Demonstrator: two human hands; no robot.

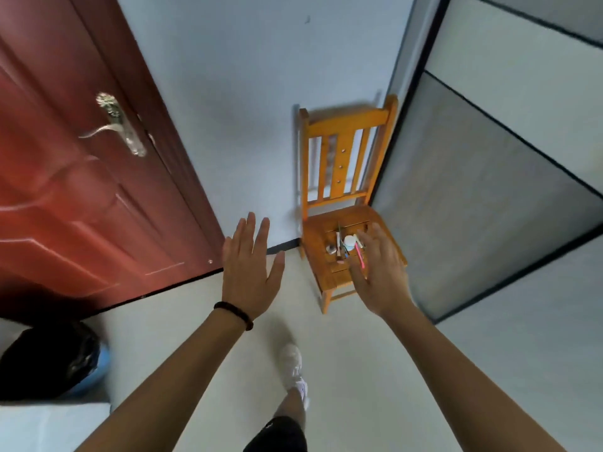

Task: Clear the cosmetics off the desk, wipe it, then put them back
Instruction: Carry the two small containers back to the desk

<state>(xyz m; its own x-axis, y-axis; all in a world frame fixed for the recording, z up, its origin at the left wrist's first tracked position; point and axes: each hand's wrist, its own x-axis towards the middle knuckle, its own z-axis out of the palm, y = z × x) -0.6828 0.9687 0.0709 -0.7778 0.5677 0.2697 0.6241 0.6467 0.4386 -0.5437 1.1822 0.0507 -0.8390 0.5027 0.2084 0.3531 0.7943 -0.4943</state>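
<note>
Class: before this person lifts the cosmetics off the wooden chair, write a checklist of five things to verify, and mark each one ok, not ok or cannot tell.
1. Left hand free: ok, fingers straight, holding nothing.
2. Right hand free: ok, open, holding nothing.
3. Cosmetics together on the chair seat: ok, one small heap.
4. Right hand touching the cosmetics: cannot tell, it overlaps them in this view.
5. Chair upright by the wall: ok.
</note>
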